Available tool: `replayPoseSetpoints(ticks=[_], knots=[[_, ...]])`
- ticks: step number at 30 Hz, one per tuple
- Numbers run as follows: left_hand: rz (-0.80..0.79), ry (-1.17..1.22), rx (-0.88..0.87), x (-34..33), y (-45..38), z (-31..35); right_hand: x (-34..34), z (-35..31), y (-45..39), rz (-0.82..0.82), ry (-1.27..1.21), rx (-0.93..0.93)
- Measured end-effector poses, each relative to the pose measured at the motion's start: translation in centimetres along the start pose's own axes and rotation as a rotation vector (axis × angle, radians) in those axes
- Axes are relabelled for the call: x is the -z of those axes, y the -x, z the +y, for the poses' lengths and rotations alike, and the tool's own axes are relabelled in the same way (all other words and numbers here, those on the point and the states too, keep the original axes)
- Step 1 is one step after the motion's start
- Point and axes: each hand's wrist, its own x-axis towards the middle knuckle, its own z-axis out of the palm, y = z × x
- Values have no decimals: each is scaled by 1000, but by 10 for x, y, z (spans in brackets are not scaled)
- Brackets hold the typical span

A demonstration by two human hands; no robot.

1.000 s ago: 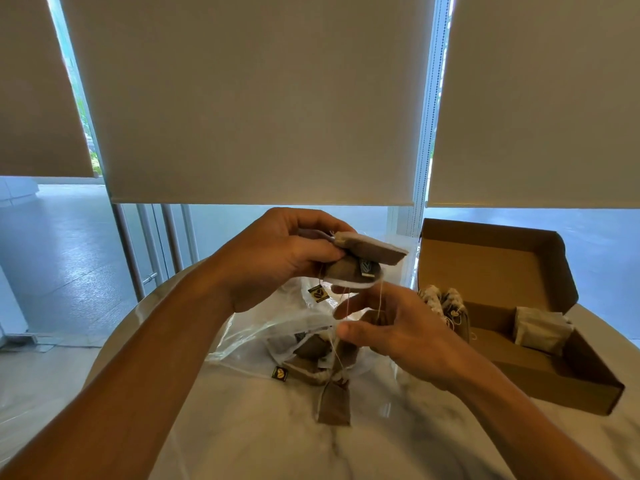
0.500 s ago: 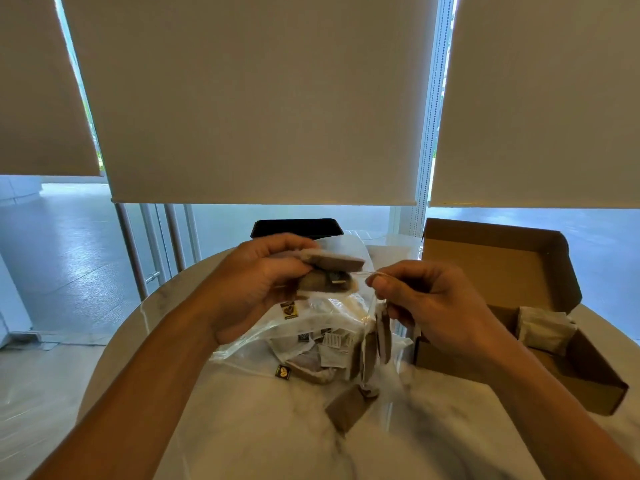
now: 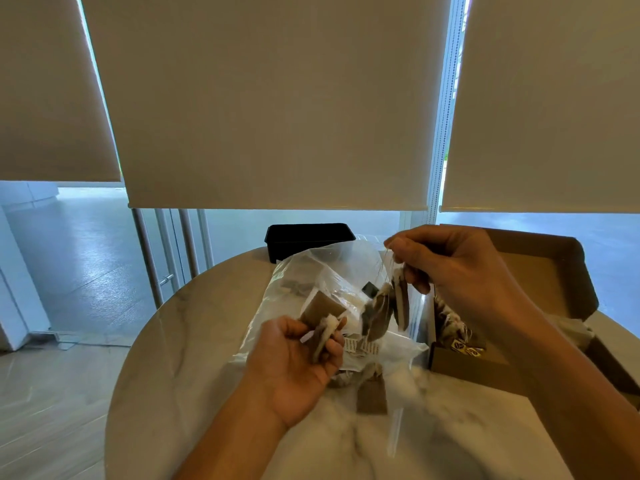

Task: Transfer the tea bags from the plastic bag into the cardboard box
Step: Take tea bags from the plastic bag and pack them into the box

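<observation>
Marble bench (image 3: 194, 393). Left hand (image 3: 294, 365) grips two tea bags (image 3: 323, 315) over plastic bag (image 3: 311, 275). Right hand (image 3: 460, 271) pinches strings; hanging tea bags (image 3: 384, 311) dangle just beside open cardboard box (image 3: 540, 268), more bags inside.

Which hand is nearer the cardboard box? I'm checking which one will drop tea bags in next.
Right. The right hand hangs over the cardboard box's near-left end, dangling tea bags by their strings. The left hand is farther left, over the plastic bag, gripping other bags.
</observation>
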Motion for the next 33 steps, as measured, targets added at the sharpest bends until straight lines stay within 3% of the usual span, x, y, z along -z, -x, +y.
replayPoseSetpoints(ticks=[13, 18, 26, 33], knots=[[151, -147, -28, -6, 4, -28, -4, -49, -28, 25, -3, 124], [92, -176, -22, -1, 6, -30, -4, -57, -30, 25, 17, 148], [-68, 120, 73, -12, 16, -35, -16, -44, -21, -14, -32, 68], [-49, 62, -57, -21, 13, -35, -33, -18, -5, -40, 30, -44]])
